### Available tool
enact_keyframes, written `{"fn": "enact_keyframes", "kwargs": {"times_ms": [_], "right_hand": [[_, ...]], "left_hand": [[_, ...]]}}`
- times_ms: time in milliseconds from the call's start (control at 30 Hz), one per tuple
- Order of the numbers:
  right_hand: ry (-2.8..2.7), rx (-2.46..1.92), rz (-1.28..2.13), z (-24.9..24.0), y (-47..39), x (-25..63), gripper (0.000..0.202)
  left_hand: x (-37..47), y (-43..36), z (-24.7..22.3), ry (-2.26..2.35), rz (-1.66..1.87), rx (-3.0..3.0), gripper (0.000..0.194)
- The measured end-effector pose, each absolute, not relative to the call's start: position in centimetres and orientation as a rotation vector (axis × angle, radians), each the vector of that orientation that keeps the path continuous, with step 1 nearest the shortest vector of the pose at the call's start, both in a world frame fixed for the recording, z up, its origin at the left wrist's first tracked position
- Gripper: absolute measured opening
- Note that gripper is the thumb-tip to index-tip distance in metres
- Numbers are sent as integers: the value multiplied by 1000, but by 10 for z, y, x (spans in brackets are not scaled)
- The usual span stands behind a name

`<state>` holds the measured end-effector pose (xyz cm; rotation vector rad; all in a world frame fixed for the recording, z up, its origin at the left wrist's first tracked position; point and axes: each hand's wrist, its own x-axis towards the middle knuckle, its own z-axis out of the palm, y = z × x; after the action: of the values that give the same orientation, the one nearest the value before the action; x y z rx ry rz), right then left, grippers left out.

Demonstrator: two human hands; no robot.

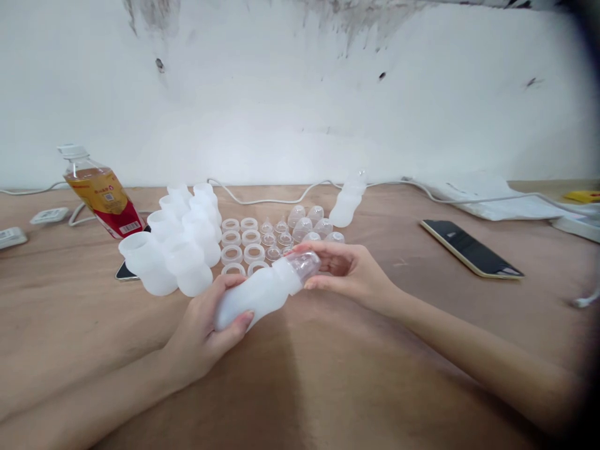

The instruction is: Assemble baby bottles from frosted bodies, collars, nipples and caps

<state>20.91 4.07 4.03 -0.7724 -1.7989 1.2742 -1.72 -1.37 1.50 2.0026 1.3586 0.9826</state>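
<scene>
My left hand (210,331) is wrapped round the body of a white baby bottle (257,290), which lies tilted with its top toward the upper right. On that top sits a clear dome cap (305,265), gripped between the fingers and thumb of my right hand (344,269). Behind the bottle stand rows of white collar rings (230,237), clear teats (268,239) and more clear caps (304,226). To their left are several open white bottle bodies (164,250). Another capped baby bottle (347,200) stands upright behind my right hand.
A drink bottle (105,194) leans at the left, with a dark phone (125,271) partly hidden behind the bottle bodies. On the right lie another phone (469,247) and a plastic bag (492,197). A white cable (272,201) runs along the wall.
</scene>
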Motion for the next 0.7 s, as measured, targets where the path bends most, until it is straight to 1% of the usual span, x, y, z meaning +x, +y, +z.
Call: {"fn": "enact_keyframes", "kwargs": {"times_ms": [100, 267, 400, 533, 600, 700], "right_hand": [[-1831, -773, 1250, 42, 39, 209, 39], [-1860, -763, 1207, 43, 38, 209, 40], [-1902, -748, 1173, 44, 36, 210, 41], [-2040, -779, 1085, 59, 34, 211, 40], [-2177, -811, 961, 78, 34, 213, 39], [-2271, -879, 710, 117, 33, 225, 39]], "left_hand": [[-17, -13, 15, 1356, 998, 1990, 23], [-21, -11, 14, 1336, 887, 2085, 25], [-22, -12, 15, 1319, 909, 2087, 25], [-22, -10, 13, 1220, 903, 2118, 26], [-22, -9, 10, 1142, 942, 2097, 31], [-21, -6, 3, 988, 1029, 1956, 49]]}}
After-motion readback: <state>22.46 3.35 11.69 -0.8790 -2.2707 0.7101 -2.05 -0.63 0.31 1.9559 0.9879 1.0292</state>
